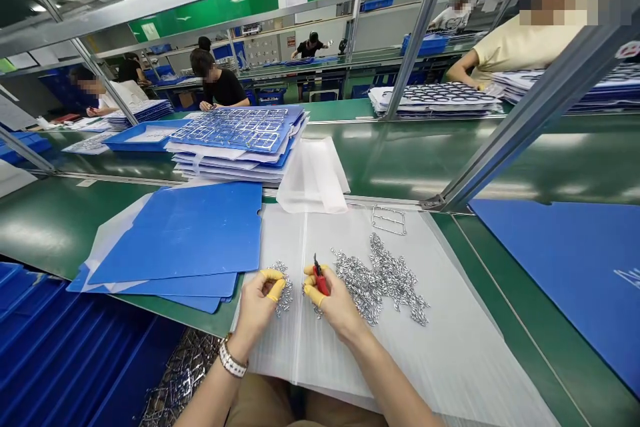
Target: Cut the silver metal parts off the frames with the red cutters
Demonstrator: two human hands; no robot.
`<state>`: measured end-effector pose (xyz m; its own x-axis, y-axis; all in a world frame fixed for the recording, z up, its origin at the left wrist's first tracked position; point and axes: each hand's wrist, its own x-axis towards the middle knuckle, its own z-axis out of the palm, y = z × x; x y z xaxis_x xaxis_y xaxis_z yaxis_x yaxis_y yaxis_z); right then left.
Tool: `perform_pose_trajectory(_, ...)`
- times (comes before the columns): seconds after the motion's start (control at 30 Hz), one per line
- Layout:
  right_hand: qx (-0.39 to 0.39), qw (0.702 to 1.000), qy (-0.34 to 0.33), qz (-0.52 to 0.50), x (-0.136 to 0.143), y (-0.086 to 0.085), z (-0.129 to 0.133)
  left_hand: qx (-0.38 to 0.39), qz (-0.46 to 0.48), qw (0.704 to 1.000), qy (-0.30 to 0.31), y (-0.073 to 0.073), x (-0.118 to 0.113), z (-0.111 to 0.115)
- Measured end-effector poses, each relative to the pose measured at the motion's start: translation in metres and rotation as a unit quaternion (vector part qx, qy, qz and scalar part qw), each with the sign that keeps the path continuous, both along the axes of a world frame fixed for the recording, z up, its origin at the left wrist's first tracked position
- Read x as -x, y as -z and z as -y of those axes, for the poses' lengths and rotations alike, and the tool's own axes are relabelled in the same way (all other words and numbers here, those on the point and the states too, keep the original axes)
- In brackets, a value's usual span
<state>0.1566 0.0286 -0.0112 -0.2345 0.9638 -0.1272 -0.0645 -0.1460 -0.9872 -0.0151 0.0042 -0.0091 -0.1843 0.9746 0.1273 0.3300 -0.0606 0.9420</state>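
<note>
My right hand (333, 297) is closed around a pair of red-handled nippers (321, 278), their dark jaws pointing up and away from me. Yellow finger cots cover fingertips on both hands. My left hand (257, 303) has its thumb and forefinger curled together in a pinch; anything between them is too small to make out. Just beyond those fingertips lies a small pile of shiny metal parts (286, 290). A far larger heap of the same small parts (375, 280) spreads to the right of my right hand, on a white sheet (425, 360).
A rectangular metal frame (389, 220) lies at the sheet's far edge. Blue plastic boards (185, 233) are at left, below a stack of boards with metal frames (235, 130). Metal scraps (180, 373) fill a bin lower left. A metal post (515, 127) slants at right; co-workers sit beyond.
</note>
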Motion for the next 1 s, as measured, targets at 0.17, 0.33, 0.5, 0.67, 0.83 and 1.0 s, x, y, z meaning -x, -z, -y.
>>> perform_pose_trajectory(0.17, -0.019, 1.000, 0.021, -0.008, 0.010, 0.003, 0.003, 0.073, 0.233, 0.969, -0.013, 0.005, -0.015, 0.001)
perform_pose_trajectory(0.33, -0.043, 0.998, 0.043, 0.005, 0.016, 0.000, 0.007, 0.081, 0.268, 0.960, -0.009, 0.005, -0.020, 0.007)
perform_pose_trajectory(0.5, -0.049, 0.997, 0.056, 0.003, 0.021, 0.000, 0.011, 0.087, 0.275, 0.957, 0.004, 0.003, -0.024, 0.010)
perform_pose_trajectory(0.67, -0.048, 0.995, 0.084, -0.008, 0.025, 0.003, 0.012, 0.113, 0.290, 0.950, -0.007, 0.006, -0.026, 0.008)
perform_pose_trajectory(0.83, -0.054, 0.995, 0.076, 0.024, 0.024, 0.006, 0.011, 0.125, 0.295, 0.947, -0.006, 0.006, -0.028, 0.005)
perform_pose_trajectory(1.0, -0.095, 0.988, 0.047, 0.117, 0.013, -0.003, 0.012, 0.129, 0.252, 0.959, 0.014, 0.001, -0.023, 0.005)
